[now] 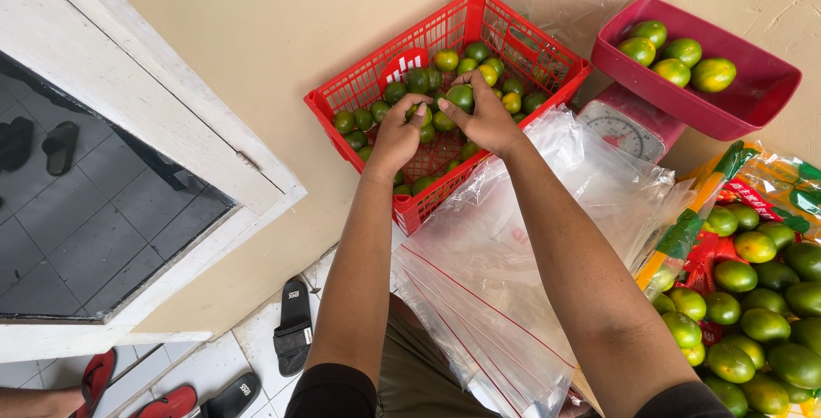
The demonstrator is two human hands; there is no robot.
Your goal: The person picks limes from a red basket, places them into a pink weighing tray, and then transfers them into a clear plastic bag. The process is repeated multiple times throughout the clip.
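A red plastic basket stands against the beige wall and holds several small green limes. Both my hands reach into it. My left hand is curled over a small lime among the pile at the basket's middle. My right hand grips a green lime between its fingers, just above the others. My forearms cross over a stack of clear plastic bags lying in front of me.
A red scale pan with several green oranges sits on a dial scale at the right. More green oranges fill a bag at the lower right. Sandals lie on the tiled floor below left, beside a white window frame.
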